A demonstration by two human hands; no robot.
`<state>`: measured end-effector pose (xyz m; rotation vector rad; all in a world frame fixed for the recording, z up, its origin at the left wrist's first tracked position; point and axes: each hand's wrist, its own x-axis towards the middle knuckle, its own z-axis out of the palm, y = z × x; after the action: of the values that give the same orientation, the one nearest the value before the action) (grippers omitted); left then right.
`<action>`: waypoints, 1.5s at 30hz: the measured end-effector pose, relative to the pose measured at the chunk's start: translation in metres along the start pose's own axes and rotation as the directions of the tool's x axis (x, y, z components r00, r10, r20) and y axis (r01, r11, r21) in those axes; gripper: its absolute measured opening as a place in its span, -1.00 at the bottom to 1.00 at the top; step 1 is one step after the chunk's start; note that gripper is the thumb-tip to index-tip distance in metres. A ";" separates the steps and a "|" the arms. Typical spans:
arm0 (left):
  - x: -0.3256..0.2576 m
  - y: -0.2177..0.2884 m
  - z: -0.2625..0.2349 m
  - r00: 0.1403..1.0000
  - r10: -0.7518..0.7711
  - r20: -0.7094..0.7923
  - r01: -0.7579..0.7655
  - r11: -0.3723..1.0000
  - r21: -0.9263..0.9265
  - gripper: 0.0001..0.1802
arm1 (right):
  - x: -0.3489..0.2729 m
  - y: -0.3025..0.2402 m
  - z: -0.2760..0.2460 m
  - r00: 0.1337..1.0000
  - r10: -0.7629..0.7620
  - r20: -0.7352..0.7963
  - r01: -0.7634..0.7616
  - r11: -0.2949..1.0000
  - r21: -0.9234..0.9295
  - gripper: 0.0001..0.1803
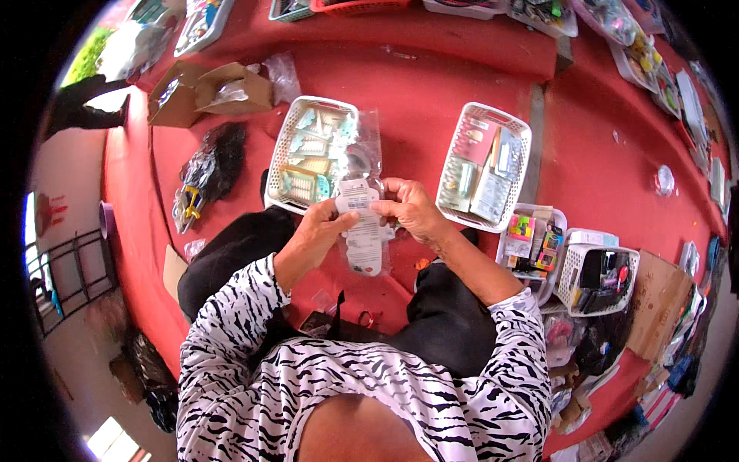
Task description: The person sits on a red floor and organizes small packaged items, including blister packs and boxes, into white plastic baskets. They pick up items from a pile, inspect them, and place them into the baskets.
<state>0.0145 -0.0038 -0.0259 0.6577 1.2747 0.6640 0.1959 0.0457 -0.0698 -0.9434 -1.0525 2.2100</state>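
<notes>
Both hands are raised over the red cloth, pinching a white printed card (363, 248) with a scalloped outline. Clear plastic packaging (371, 131) surrounds the card and stretches beyond it on the far side. The thumb and fingers of my left hand (319, 231) close on the card's left edge. My right hand (412, 206) grips its upper right side. Just behind the card stands a white basket (279, 150) of small packs with teal and cream parts. A second white basket (527, 146), to the right, holds flat boxes and packs.
Open cardboard boxes (175, 104) and a crumpled black plastic bag (223, 158) lie at the left. On the right are a tub with colourful packs (525, 239) and a white basket of dark items (566, 281). More filled trays (362, 5) line the far edge.
</notes>
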 end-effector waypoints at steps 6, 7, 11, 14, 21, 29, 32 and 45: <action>-0.003 -0.008 0.001 0.995 -0.083 0.056 0.072 0.984 0.164 -0.76 | -0.008 0.007 -0.010 0.996 -0.053 -0.072 0.058 0.996 0.063 -0.88; -0.005 -0.007 0.004 0.992 -0.121 0.035 0.115 0.985 0.130 -0.78 | -0.010 0.008 -0.015 0.994 -0.061 -0.093 0.067 0.995 0.068 -0.88; -0.007 -0.003 0.007 0.987 -0.152 0.048 0.140 0.972 0.187 -0.89 | -0.013 0.015 -0.045 0.968 -0.120 -0.219 0.136 0.989 0.063 -0.88; -0.007 0.000 0.008 0.983 -0.179 0.042 0.170 0.972 0.163 -0.89 | -0.024 0.009 -0.081 0.867 -0.272 -0.417 0.252 0.962 -0.104 -0.89; -0.008 0.000 0.006 0.979 -0.204 0.010 0.198 0.960 0.197 -0.92 | -0.029 0.031 -0.158 0.636 -0.443 -0.632 0.184 0.882 -0.434 -0.79; -0.013 0.000 0.003 0.973 -0.229 0.036 0.220 0.961 0.167 -0.90 | -0.076 0.059 -0.245 0.509 -0.317 -0.800 -0.090 0.905 -0.416 -0.86; -0.014 0.000 0.004 0.969 -0.243 0.042 0.231 0.955 0.187 -0.89 | -0.049 0.061 -0.225 0.572 -0.269 -0.775 0.026 0.950 -0.310 -0.83; -0.016 -0.008 -0.001 0.960 -0.267 0.086 0.246 0.948 0.201 -0.87 | 0.015 0.078 -0.186 0.530 -0.305 -0.791 -0.584 0.544 -0.602 -0.52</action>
<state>0.0117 -0.0211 -0.0221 0.6588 1.3004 0.2899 0.3175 0.0965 -0.2237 -2.3202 -1.4874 0.8094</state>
